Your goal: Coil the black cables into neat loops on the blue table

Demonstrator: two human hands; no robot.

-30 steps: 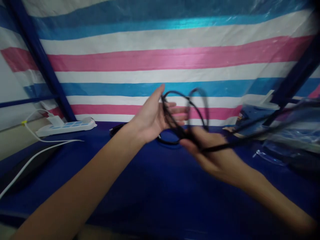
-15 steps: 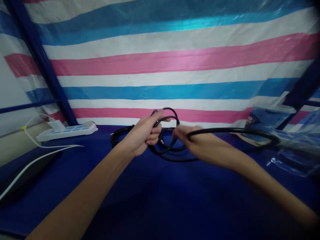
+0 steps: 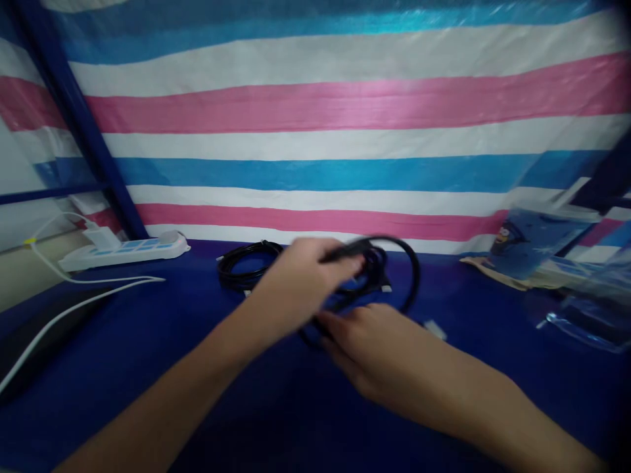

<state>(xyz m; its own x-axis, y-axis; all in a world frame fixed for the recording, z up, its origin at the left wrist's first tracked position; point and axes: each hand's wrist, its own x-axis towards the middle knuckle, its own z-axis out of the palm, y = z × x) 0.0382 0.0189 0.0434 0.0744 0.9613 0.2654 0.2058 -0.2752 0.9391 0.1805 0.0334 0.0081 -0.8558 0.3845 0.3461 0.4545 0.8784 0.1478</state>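
A black cable (image 3: 394, 263), wound into loops, is held low over the blue tabletop (image 3: 276, 407) near the middle of the view. My left hand (image 3: 300, 279) is closed over the top of the coil, with the loops running under its fingers. My right hand (image 3: 365, 338) is just below and in front of it, fingers curled against the lower side of the coil; motion blur smears both hands. A second coil of black cable (image 3: 244, 266) lies on the table just left of my left hand.
A white power strip (image 3: 123, 249) with a plugged-in white charger (image 3: 96, 236) and white leads sits at the far left. Blue printed packets and clear plastic bags (image 3: 547, 246) lie at the right. A striped pink, white and blue tarp hangs behind.
The cable's long free loop to the right has been drawn in, and the coil is smaller. Both hands have come down toward the table; my left hand went from open to closed on the coil.
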